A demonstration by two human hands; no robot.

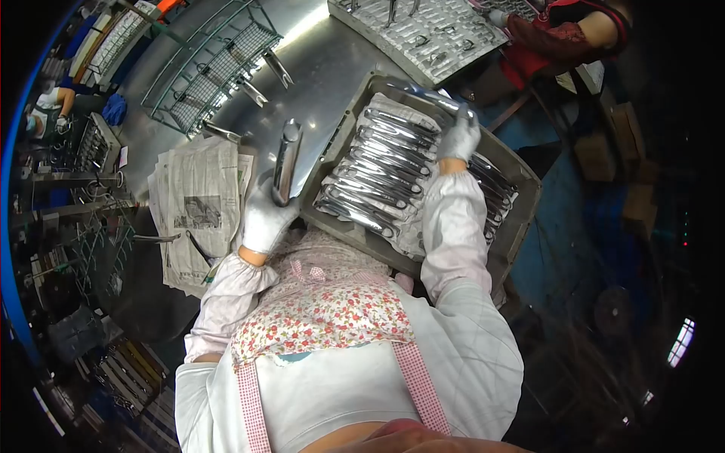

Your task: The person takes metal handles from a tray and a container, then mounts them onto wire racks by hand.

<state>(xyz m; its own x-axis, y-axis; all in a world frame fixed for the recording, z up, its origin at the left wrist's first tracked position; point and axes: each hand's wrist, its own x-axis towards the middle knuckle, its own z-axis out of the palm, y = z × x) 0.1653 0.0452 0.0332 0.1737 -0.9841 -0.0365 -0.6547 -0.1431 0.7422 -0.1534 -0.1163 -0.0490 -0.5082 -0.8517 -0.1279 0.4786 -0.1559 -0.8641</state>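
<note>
My left hand [266, 219], in a white glove, is closed on a shiny metal wrench [288, 160] that stands up over the steel table, just left of a grey plastic bin [321, 151]. Inside the bin, polished wrenches [385, 162] lie in a row on paper, with more wrenches along its right side. My right hand [459, 140], gloved too, is at the bin's upper right, its fingers around the end of another metal wrench [423, 96] that lies slantwise near the bin's far edge.
Newspaper sheets [200, 177] lie left of my left hand. Beyond them, a green wire rack [219, 68] stands on the steel table [317, 72]. A tray of metal parts [423, 38] is at the top, beside a co-worker's red sleeve [547, 41]. Another person [60, 102] is far left.
</note>
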